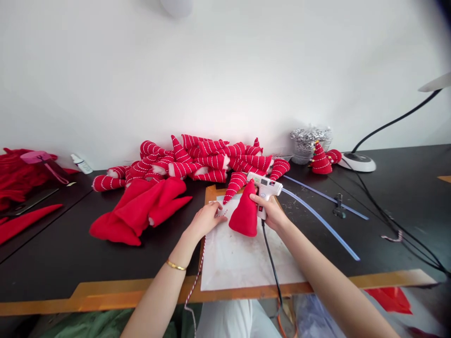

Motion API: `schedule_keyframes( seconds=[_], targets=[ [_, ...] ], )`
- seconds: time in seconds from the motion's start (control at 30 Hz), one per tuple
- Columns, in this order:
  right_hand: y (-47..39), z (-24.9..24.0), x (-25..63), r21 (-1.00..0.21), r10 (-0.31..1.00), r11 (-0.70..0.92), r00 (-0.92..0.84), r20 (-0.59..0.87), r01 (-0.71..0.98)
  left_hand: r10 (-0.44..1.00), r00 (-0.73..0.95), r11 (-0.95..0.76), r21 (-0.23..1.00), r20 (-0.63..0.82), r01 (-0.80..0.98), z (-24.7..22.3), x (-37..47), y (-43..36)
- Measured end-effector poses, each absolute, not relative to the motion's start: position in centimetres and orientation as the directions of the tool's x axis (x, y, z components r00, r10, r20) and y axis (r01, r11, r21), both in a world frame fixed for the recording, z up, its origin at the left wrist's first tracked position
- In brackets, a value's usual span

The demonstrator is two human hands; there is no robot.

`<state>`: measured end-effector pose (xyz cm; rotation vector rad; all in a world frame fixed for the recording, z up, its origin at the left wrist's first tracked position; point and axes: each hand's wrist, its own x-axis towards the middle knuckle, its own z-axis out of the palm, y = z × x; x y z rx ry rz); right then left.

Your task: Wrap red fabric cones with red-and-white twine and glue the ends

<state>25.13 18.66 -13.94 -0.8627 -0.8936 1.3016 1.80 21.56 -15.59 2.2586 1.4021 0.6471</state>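
My right hand (pixel 270 212) is closed around the handle of a white hot glue gun (pixel 265 186) with a clear glue stick (pixel 319 217) sticking out of its back. The thumb of that hand also presses against a plain red stuffed fabric cone (pixel 245 213), which stands upright with its tip beside the gun's front. My left hand (pixel 207 218) pinches a red-and-white twisted cord (pixel 199 267) above a white sheet (pixel 239 267). The cord hangs over the table's front edge. A striped cone (pixel 235 186) lies just beyond my left fingers.
Many cord-wrapped red cones (pixel 211 159) are heaped against the wall. Plain red cones (pixel 137 211) lie at left. To the right are a loose glue stick (pixel 327 197), a tub of silver tinsel (pixel 310 143), a decorated cone (pixel 321 159) and a lamp base (pixel 359 162).
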Motion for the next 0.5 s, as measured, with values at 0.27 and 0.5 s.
schedule_keyframes(
  seconds=[0.27,0.5],
  targets=[
    [18.5,-14.2,24.7,-0.887,0.999,0.029,-0.027,0.047,-0.461,0.935,0.342,-0.343,0.466,0.090,0.816,-15.3,3.0,21.0],
    [17.9,-13.5,24.4,-0.911,0.997,-0.025,-0.078,0.008,-0.411,0.911,0.403,-0.375,0.583,0.088,0.721,-15.5,2.4,21.4]
  ],
)
